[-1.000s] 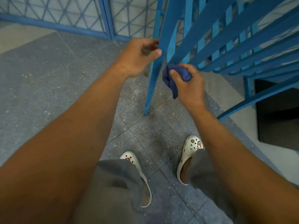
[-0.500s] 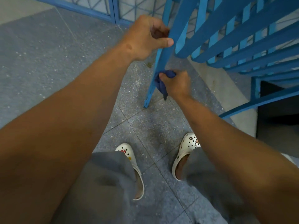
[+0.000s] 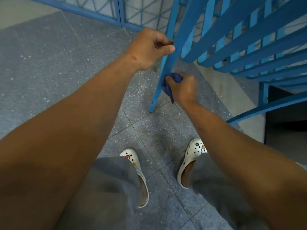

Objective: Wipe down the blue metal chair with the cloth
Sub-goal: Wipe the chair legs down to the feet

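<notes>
The blue metal chair (image 3: 232, 44) fills the upper right, its slatted seat tilted, and one leg (image 3: 159, 83) slants down to the floor. My left hand (image 3: 149, 48) grips that leg high up, thumb along its front. Lower on the same leg, my right hand (image 3: 182, 87) holds a bunched dark blue cloth (image 3: 167, 85) and presses it against the leg's right side. A tail of the cloth hangs below my fist.
Grey speckled floor tiles (image 3: 49, 55) spread to the left. A blue-framed lattice fence (image 3: 103, 12) runs along the back. A pale curb (image 3: 232, 100) and a dark recess (image 3: 287, 117) lie under the chair at right. My feet in white clogs (image 3: 194, 160) stand near the leg's foot.
My right hand slid the cloth down the chair leg from just under the seat to lower on the leg. My left hand kept its grip higher up.
</notes>
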Available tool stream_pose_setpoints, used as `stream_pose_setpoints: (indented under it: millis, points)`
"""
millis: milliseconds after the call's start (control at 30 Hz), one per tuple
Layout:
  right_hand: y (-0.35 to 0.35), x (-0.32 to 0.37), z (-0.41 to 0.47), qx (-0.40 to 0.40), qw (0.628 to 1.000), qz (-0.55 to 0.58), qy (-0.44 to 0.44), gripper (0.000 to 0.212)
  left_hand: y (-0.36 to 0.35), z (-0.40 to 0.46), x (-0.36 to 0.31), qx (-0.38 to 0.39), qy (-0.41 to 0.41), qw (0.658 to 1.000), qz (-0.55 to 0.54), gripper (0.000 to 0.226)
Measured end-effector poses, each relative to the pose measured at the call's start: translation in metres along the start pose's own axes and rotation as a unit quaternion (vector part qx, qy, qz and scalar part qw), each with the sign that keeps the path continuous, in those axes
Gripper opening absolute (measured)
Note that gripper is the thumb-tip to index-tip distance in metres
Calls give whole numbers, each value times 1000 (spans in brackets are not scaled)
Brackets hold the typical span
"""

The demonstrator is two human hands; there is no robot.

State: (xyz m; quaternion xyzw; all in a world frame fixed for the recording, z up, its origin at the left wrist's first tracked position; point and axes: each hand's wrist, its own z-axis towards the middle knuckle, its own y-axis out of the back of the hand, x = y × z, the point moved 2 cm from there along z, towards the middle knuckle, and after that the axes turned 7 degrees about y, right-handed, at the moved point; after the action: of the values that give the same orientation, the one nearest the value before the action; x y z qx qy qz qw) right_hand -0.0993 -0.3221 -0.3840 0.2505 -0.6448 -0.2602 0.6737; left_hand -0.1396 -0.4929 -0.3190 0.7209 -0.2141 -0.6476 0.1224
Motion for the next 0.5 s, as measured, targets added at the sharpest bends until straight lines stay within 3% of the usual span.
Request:
stream_pose_setpoints:
  millis: [233,300,433,500]
  points:
    - [23,25,7,-128,985,92,68,14,-2,5,3,-2,-12,1000,3,24]
    - [13,15,5,-105,990,80,42,18,-3,6,3,2,-11,1000,-3,25]
    - [-10,-15,2,25,994,69,-80,34,-2,3,5,9,-4,1000,17,24]
    - [-9,-11,1,34,990,90,-101,30,-3,3,6,10,-1,1000,15,23]
